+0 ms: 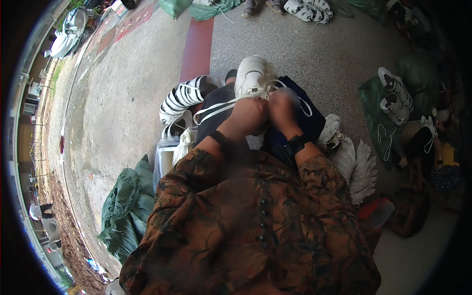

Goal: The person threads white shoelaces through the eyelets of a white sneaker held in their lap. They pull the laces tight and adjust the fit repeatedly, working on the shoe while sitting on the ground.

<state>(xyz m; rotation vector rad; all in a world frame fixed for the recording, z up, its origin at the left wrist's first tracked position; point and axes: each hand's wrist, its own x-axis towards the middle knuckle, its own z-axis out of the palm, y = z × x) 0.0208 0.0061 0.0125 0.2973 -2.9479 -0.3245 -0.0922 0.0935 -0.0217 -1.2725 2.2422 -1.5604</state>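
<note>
A white sneaker point(253, 73) rests across my lap, its toe pointing away from me. My left hand point(248, 114) is closed at the shoe's near end, with a white shoelace point(216, 109) running out from it to the left in a long loop. Close beside it, almost touching, is my right hand point(283, 109), smeared by motion but with its fingers drawn together. Lace strands pass over the top of that hand, and a loop hangs out to its right over dark blue cloth point(314, 120). The fingertips and the shoe's lower lacing are hidden by my hands.
Black-and-white sneakers point(182, 96) stand in a row at my left, near a white lace bundle point(184, 143) and a green sack point(129, 206). On my right are white shoes point(332, 132) and laces point(361, 167). Farther right, sneakers point(396, 101) lie on green sacking beside another person.
</note>
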